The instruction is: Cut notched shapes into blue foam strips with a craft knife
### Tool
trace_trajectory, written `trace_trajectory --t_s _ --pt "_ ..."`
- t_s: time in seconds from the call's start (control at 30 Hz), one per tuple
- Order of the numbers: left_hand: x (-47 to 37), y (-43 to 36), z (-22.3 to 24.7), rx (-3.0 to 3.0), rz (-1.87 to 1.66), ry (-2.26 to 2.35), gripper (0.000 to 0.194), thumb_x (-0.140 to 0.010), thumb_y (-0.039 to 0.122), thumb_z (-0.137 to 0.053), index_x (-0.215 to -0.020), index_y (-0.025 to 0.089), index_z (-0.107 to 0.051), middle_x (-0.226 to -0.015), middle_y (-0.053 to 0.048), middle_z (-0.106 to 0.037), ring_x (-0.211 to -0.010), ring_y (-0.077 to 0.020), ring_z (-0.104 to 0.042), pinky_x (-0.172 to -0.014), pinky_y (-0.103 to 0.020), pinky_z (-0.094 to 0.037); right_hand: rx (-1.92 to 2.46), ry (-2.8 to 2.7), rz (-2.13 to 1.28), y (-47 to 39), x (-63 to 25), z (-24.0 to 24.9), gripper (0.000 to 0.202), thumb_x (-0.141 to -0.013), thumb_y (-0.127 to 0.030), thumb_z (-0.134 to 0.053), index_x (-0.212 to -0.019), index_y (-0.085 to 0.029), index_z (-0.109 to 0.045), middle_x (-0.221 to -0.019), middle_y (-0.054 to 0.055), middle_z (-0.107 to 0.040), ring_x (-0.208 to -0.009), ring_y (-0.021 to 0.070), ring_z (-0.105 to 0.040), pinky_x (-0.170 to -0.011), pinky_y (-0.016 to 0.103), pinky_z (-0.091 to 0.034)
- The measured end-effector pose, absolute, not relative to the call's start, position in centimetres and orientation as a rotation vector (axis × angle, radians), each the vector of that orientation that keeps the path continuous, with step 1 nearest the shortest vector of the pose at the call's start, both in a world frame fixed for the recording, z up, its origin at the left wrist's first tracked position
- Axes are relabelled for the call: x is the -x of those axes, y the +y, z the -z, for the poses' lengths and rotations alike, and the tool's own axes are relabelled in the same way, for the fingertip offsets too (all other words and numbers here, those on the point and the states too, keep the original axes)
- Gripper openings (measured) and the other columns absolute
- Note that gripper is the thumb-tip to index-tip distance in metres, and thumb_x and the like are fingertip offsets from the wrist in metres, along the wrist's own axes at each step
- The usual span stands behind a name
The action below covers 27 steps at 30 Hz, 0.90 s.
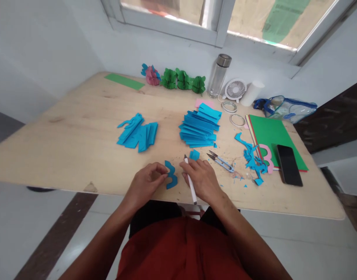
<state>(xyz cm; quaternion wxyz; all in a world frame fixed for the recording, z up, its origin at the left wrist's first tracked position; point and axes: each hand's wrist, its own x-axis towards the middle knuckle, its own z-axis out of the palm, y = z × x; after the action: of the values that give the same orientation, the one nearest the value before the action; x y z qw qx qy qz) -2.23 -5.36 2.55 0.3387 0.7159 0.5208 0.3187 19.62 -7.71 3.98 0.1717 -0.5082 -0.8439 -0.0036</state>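
Observation:
Near the table's front edge, my left hand (149, 179) pinches the left side of a blue paper cutout (173, 181) with a scalloped, 3-like outline. My right hand (202, 177) is closed around a white marker pen (191, 189), whose dark tip points up and away from me. The pen is just right of the cutout and apart from it. Beyond my right fingers lies a small folded blue paper piece (194, 154). Thread snips (220, 161) rest to the right of that hand, blades toward the upper left.
Folded blue strips (199, 128) are stacked behind my hands, with more blue pieces (137, 134) at left. Blue scraps (252, 157), a pink cutout (266, 158), a phone (289, 165) and green paper (268, 134) lie right. A glass bottle (219, 77) and small fan (235, 90) stand behind.

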Motion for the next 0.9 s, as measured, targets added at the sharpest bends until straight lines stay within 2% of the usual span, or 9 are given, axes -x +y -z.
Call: trace_trajectory --t_s 0.07,0.2,0.33,0.5,0.67,0.77,0.9 --pt "2.4 -5.4 -2.6 -1.829 -0.847 1.349 0.016 -0.083 0.038 -0.061 -0.082 0.023 -0.065 -0.082 -0.001 -0.074 -0.079 -0.0206 -0.070 -0.073 -0.034 -0.056 1.479 -2.386 0.016 -7.4 -19.9 -3.8 0.019 -0.097 -0.021 -0.052 -0.112 -0.022 -0.064 -0.099 0.008 -0.072 -0.086 0.0231 -0.063 -0.074 0.035 -0.041" --pt "2.3 -5.3 -2.7 -1.776 -0.854 1.338 0.016 -0.083 0.038 -0.061 -0.081 0.023 -0.065 -0.081 -0.001 -0.073 -0.076 -0.0199 -0.069 -0.074 -0.034 -0.057 1.502 -2.220 0.080 -8.2 -21.7 -3.4 0.021 -0.099 -0.021 -0.046 -0.107 -0.019 -0.065 -0.092 0.008 -0.071 -0.080 0.0216 -0.065 -0.074 0.034 -0.043" --pt "1.5 -5.0 -3.2 -1.726 -0.834 1.313 0.018 -0.081 0.040 -0.062 -0.080 0.022 -0.065 -0.082 -0.001 -0.073 -0.079 -0.0197 -0.069 -0.080 -0.035 -0.056 1.457 -2.045 -0.015 -9.5 -22.8 -2.9 0.020 -0.099 -0.021 -0.046 -0.106 -0.019 -0.065 -0.093 0.008 -0.073 -0.084 0.0201 -0.068 -0.078 0.032 -0.048" --pt "0.3 -4.5 -4.4 -1.618 -0.790 1.204 0.023 -0.078 0.044 -0.066 -0.079 0.021 -0.065 -0.082 -0.002 -0.072 -0.081 -0.0194 -0.068 -0.080 -0.033 -0.056 1.352 -1.893 -0.281 -10.0 -22.6 -2.6 0.021 -0.098 -0.023 -0.049 -0.109 -0.024 -0.066 -0.098 0.006 -0.074 -0.091 0.0201 -0.070 -0.081 0.032 -0.053" --pt "-0.1 -3.9 -5.5 -1.573 -0.770 1.120 0.020 -0.075 0.040 -0.067 -0.076 0.020 -0.066 -0.079 -0.001 -0.070 -0.080 -0.0183 -0.065 -0.082 -0.032 -0.054 1.251 -1.890 -0.457 -9.5 -22.3 -2.8 0.022 -0.097 -0.024 -0.050 -0.110 -0.026 -0.066 -0.095 0.003 -0.075 -0.095 0.0199 -0.069 -0.086 0.033 -0.053" --pt "-0.1 -3.8 -5.6 -1.596 -0.768 1.115 0.020 -0.076 0.039 -0.066 -0.076 0.020 -0.066 -0.080 -0.001 -0.070 -0.080 -0.0184 -0.065 -0.083 -0.033 -0.053 1.271 -1.974 -0.481 -9.1 -22.3 -2.6 0.023 -0.097 -0.024 -0.050 -0.112 -0.025 -0.067 -0.099 0.004 -0.075 -0.097 0.0205 -0.068 -0.089 0.035 -0.051" --pt "-0.6 -3.5 -4.6 -1.661 -0.742 1.099 0.019 -0.078 0.038 -0.062 -0.078 0.019 -0.066 -0.081 -0.002 -0.070 -0.082 -0.0189 -0.065 -0.084 -0.033 -0.052 1.377 -2.054 -0.333 -9.2 -22.7 -2.1 0.023 -0.096 -0.024 -0.052 -0.113 -0.024 -0.067 -0.098 0.007 -0.074 -0.095 0.0231 -0.065 -0.087 0.038 -0.047"
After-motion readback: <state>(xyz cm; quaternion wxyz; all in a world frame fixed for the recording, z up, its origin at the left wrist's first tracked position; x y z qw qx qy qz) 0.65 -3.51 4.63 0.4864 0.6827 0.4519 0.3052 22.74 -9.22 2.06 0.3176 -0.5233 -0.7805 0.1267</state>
